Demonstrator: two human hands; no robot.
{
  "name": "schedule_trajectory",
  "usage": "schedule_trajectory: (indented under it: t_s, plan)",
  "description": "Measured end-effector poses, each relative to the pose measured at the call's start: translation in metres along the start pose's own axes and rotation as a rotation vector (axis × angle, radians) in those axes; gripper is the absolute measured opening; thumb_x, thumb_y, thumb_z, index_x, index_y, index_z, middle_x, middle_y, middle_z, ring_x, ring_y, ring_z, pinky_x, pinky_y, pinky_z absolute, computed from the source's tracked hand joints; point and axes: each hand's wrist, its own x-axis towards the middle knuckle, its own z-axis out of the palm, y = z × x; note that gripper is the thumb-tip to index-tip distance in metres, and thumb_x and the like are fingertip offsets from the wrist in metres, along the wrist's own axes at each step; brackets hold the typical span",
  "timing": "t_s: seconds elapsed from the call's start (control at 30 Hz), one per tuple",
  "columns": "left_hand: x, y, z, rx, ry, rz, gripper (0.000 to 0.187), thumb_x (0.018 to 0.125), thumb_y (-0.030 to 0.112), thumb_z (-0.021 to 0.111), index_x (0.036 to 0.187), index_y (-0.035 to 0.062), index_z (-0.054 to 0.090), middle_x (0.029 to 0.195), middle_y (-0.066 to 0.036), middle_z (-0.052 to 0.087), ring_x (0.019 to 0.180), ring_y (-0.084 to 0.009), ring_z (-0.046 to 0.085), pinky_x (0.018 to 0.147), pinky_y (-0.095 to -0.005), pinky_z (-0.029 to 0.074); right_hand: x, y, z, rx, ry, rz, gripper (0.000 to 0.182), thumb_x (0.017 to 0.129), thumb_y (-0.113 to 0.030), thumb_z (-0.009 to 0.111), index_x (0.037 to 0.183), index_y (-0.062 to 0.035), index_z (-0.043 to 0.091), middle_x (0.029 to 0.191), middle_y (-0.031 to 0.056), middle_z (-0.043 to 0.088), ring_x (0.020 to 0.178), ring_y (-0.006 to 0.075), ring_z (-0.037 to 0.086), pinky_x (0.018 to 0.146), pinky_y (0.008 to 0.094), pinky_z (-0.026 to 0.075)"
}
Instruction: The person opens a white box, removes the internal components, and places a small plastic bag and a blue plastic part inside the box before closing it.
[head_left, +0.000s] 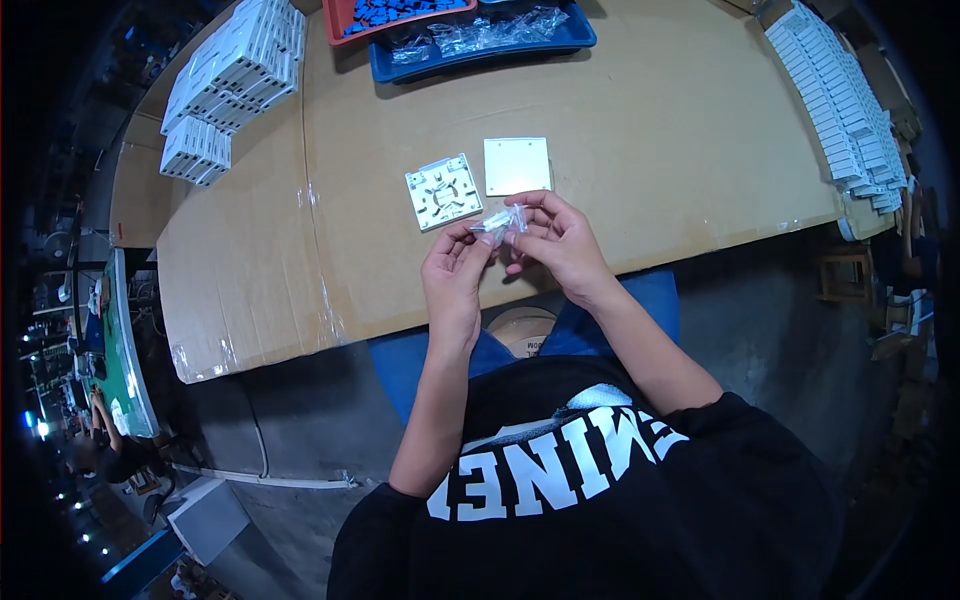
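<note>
Between my two hands, just above the near part of the table, is a small clear plastic bag with whitish bits inside; what the bits are is too small to tell. My left hand pinches its left side with thumb and fingers. My right hand grips the right side, fingers curled. Just beyond my left hand lies an open white plastic box base, its moulded inside facing up. Beside it, past my right hand, a flat white square cover lies on the cardboard.
Cardboard covers the table. White boxes stand stacked at far left and far right. At the back are a red tray of blue parts and a blue tray of clear bags. Another person sits at lower left.
</note>
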Motion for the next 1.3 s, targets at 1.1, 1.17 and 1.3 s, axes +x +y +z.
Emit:
schedule_trajectory:
  t_s: [1.1, 1.17, 1.3]
  plan:
    - [-0.002, 0.001, 0.004, 0.069, -0.03, 0.053, 0.024, 0.095, -0.003, 0.07, 0.118, -0.0046, 0.064, 0.109, -0.009, 0.067, 0.1, -0.0128, 0.066, 0.089, -0.0242, 0.054, 0.005, 0.006, -0.011, 0.057, 0.003, 0.13, 0.026, 0.094, 0.004, 0.066, 0.12, 0.0034, 0.061, 0.104, 0.0094, 0.066, 0.09, 0.0156, 0.069, 0.078, 0.0305, 0.063]
    - [-0.002, 0.002, 0.005, 0.075, -0.026, 0.041, 0.023, 0.095, -0.004, 0.069, 0.118, -0.0047, 0.064, 0.108, -0.009, 0.067, 0.1, -0.0126, 0.066, 0.089, -0.024, 0.054, 0.005, 0.007, -0.013, 0.071, 0.006, 0.126, 0.026, 0.094, 0.004, 0.067, 0.119, 0.0035, 0.061, 0.104, 0.0105, 0.068, 0.088, 0.016, 0.07, 0.076, 0.0299, 0.063]
    - [0.0, -0.002, 0.001, 0.118, 0.01, 0.062, 0.022, 0.096, -0.003, 0.069, 0.117, -0.0053, 0.065, 0.109, -0.009, 0.067, 0.099, -0.0117, 0.066, 0.088, -0.0235, 0.054, 0.004, 0.005, -0.009, 0.087, -0.007, 0.086, 0.024, 0.094, 0.002, 0.068, 0.117, 0.0031, 0.061, 0.103, 0.0116, 0.069, 0.085, 0.0163, 0.071, 0.075, 0.0289, 0.063]
